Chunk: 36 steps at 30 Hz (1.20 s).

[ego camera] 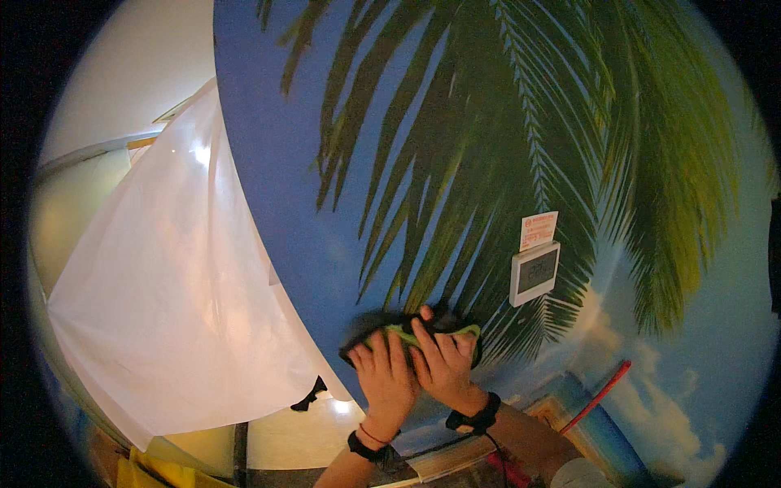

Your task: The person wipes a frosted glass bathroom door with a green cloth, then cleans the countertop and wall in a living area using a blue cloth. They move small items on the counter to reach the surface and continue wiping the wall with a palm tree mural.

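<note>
Both hands are at a dark, soft bundle with a yellow-green strip (pixel 403 329), apparently fabric. It sits against the palm-leaf wall mural (pixel 476 152), its outline blurred. My left hand (pixel 387 372) lies on the bundle's left part, fingers pointing up. On the right part, my right hand (pixel 444 369) has its fingers spread and bent over the bundle. A black band circles each wrist, and a cord hangs from the right one. What lies under the palms is hidden.
A white-framed digital display (pixel 535 274) hangs on the mural at right, with a printed card (pixel 539 230) above it. A white sheet (pixel 177 293) hangs at left, with a black bow-shaped piece (pixel 309 394) near its lower edge. A red stick (pixel 595 398) slants at lower right. Yellow cloth (pixel 158 473) shows at lower left.
</note>
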{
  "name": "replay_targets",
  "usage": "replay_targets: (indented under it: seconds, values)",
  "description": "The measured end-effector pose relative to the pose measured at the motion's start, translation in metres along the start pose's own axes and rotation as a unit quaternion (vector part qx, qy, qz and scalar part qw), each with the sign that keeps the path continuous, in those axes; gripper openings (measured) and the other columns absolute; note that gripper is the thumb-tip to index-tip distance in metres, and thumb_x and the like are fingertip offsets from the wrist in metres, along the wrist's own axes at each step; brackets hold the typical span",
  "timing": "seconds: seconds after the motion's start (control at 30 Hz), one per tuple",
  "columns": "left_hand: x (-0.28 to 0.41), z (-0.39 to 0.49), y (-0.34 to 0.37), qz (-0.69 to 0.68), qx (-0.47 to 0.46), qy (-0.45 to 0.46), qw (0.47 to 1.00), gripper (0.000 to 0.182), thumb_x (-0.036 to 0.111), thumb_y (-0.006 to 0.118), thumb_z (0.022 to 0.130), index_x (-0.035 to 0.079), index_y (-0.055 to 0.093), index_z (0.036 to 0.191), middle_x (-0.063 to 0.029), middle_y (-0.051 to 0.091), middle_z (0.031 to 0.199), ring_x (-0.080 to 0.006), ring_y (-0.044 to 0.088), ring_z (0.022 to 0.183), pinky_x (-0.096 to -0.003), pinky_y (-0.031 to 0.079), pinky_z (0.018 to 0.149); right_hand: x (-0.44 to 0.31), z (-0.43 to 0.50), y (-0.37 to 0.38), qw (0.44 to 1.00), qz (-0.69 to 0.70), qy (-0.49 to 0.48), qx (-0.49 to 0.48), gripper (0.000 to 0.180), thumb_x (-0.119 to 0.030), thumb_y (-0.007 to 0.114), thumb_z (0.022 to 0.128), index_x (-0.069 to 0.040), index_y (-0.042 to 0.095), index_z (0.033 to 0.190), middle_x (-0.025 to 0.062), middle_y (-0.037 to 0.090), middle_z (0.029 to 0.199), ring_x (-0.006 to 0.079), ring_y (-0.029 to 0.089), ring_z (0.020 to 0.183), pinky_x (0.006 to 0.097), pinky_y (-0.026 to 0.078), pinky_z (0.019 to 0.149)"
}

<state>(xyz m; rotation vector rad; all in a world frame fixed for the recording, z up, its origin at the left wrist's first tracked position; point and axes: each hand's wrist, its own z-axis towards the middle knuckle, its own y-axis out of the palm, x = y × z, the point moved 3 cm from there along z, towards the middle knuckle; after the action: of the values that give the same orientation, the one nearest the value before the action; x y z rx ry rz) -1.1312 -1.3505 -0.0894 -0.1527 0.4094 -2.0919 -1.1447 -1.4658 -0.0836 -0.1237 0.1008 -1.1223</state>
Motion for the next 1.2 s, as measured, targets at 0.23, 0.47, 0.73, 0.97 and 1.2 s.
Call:
replay_targets:
  seconds: [0.23,0.47,0.73,0.97,1.2]
  values:
    - [-0.01,0.109,-0.046,0.117,0.022,-0.019,0.993,0.055,0.04,0.06,0.093,0.013,0.053,0.14,-0.0244,0.039,0.15,-0.064,0.02,0.138,-0.0727,0.01,0.113,0.023,0.127,-0.02,0.998,0.02,-0.049,0.014,0.05,-0.021,0.065,0.09,-0.008,0.059,0.138,0.0078,0.057,0.108,0.0315,0.047,0.094,0.0467,0.035,0.087]
    - [-0.016,-0.002,0.001,0.076,-0.062,0.053,0.994,0.06,0.044,0.066,0.087,0.013,0.054,0.137,-0.0303,0.04,0.144,-0.0681,0.025,0.133,-0.0765,0.016,0.109,0.016,-0.002,0.007,0.998,-0.043,0.016,-0.032,0.042,-0.02,0.063,0.088,-0.011,0.067,0.128,0.0043,0.063,0.126,0.027,0.054,0.101,0.0447,0.04,0.087]
    - [-0.031,0.067,-0.041,0.01,0.068,-0.052,0.996,0.059,0.03,0.061,0.085,-0.004,0.048,0.131,-0.0317,0.045,0.135,-0.0686,0.014,0.137,-0.073,0.012,0.111,-0.01,0.071,0.006,0.998,-0.005,-0.065,-0.026,0.047,-0.023,0.062,0.087,-0.014,0.065,0.133,-0.0016,0.055,0.091,0.0185,0.052,0.085,0.0368,0.039,0.075]
    - [-0.044,0.047,-0.033,0.102,0.04,-0.008,0.994,0.049,0.042,0.051,0.095,0.013,0.053,0.135,-0.0299,0.041,0.147,-0.0661,0.024,0.136,-0.072,0.017,0.111,-0.02,0.073,0.008,0.996,-0.06,-0.068,0.016,0.046,-0.026,0.06,0.084,-0.018,0.069,0.128,-0.0072,0.06,0.094,0.0175,0.05,0.081,0.0371,0.037,0.075]
    - [-0.049,-0.136,0.008,-0.001,-0.096,0.046,0.994,0.033,0.031,0.063,0.09,-0.001,0.057,0.096,-0.0259,0.048,0.087,-0.054,0.049,0.085,-0.0733,0.038,0.086,-0.036,-0.123,0.047,0.983,-0.03,-0.129,-0.131,0.036,-0.026,0.06,0.089,-0.025,0.071,0.124,-0.0108,0.054,0.082,0.0144,0.048,0.075,0.0367,0.038,0.07]
